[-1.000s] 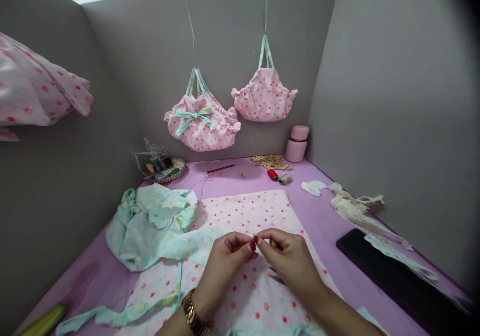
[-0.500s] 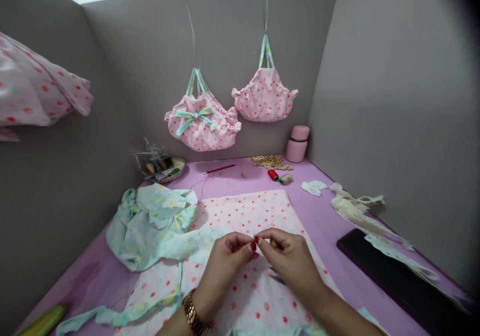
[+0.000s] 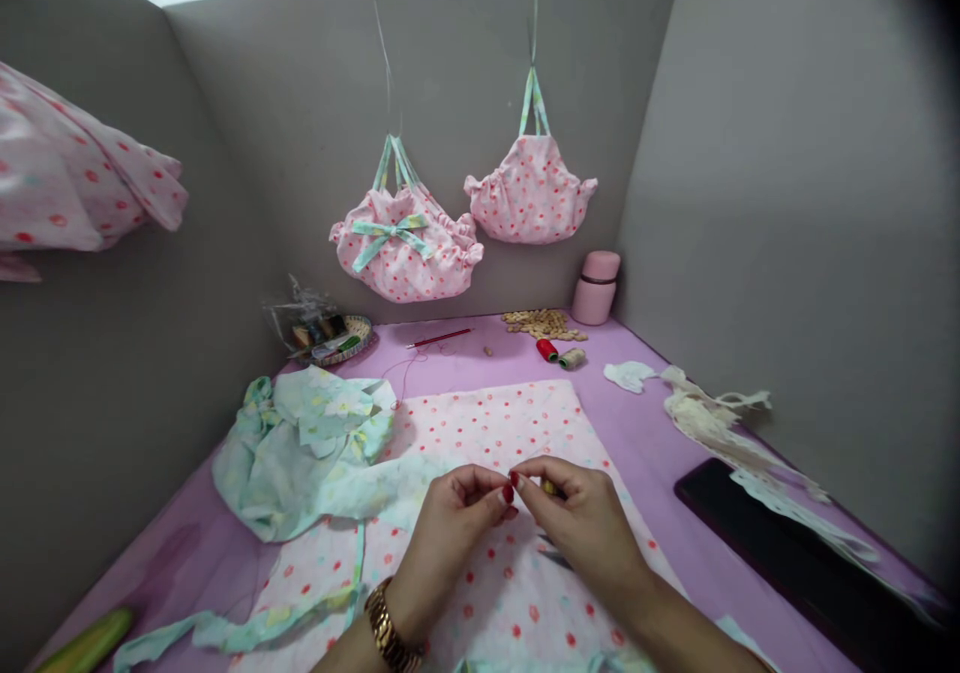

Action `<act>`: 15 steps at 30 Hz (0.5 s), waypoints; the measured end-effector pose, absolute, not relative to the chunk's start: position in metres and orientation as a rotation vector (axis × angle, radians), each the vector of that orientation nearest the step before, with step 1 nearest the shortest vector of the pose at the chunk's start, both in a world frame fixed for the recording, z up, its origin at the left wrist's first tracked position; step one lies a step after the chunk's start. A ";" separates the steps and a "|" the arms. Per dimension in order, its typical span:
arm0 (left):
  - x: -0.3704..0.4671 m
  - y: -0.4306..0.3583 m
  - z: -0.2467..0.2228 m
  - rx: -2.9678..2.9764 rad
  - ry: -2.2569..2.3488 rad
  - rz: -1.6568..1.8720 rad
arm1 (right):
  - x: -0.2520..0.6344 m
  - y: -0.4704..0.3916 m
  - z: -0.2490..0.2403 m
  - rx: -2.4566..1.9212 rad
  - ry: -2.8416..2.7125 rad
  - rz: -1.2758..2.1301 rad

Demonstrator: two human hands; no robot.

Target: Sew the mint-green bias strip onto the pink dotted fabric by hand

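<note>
Over the dotted pink fabric (image 3: 495, 418), my left hand (image 3: 469, 513) and my right hand (image 3: 581, 508) meet fingertip to fingertip. Both pinch with thumb and index finger; whatever lies between the tips is too small to name. Gold-coloured metal shows inside the curled fingers of my right hand. Two dark, pointed scissors blades (image 3: 553, 553) stick out below that palm, so the scissors appear tucked in it. Left of my hands, crumpled mint-green floral fabric (image 3: 300, 463) lies partly over the pink cloth. A mint strip (image 3: 255, 628) trails across the front left.
At the back stand a woven basket (image 3: 349, 343) of spools, a red pencil-like stick (image 3: 439, 338), wooden beads (image 3: 544, 325), thread spools (image 3: 547, 350) and a pink flask (image 3: 596, 288). Dotted pouches (image 3: 405, 253) hang above. On the right lie a black phone-like slab (image 3: 780, 543) and cream lace (image 3: 705, 418).
Hardly anything differs. My hands keep the same pinch, with the fingertips shifted very slightly; the view itself has drifted a little.
</note>
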State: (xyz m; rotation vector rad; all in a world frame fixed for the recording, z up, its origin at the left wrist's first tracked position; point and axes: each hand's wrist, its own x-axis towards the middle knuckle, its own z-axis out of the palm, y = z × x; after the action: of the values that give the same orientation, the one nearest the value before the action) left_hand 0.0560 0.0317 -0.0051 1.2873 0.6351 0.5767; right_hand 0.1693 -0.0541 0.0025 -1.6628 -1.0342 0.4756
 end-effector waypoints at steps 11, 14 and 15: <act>0.055 0.032 -0.004 1.281 0.636 0.579 | 0.171 -0.053 -0.001 -1.661 -1.042 0.501; 0.056 0.032 -0.005 1.284 0.631 0.576 | 0.170 -0.053 0.000 -1.670 -1.039 0.484; 0.056 0.032 -0.005 1.286 0.628 0.575 | 0.170 -0.053 0.000 -1.676 -1.037 0.479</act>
State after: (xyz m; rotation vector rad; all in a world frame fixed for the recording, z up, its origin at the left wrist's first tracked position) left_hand 0.0556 0.0321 -0.0052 1.2864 0.6280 0.5748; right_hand 0.1703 -0.0532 0.0001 -1.6755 -1.0366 0.4786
